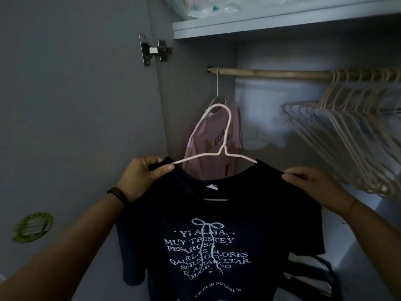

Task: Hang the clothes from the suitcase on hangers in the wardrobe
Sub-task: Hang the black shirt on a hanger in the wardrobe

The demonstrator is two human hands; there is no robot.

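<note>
A black T-shirt (pixel 217 246) with white lettering and a bow print hangs on a pale pink wire hanger (pixel 225 131) in front of the open wardrobe. My left hand (pixel 143 177) pinches the shirt's left shoulder where the hanger's arm enters the neck. My right hand (pixel 312 185) grips the right shoulder. The hanger's hook stands upright, below the wooden rail (pixel 271 73) and apart from it. Behind it, a pink shirt (pixel 217 144) hangs on its own hanger at the rail's left end. The suitcase is not in view.
Several empty pink hangers (pixel 347 135) crowd the rail's right end, leaving a free stretch in the middle. A white shelf (pixel 271 22) with plastic bags sits above. The open door (pixel 76 105) stands left, with its hinge (pixel 155 49). Folded striped fabric (pixel 310 276) lies at the lower right.
</note>
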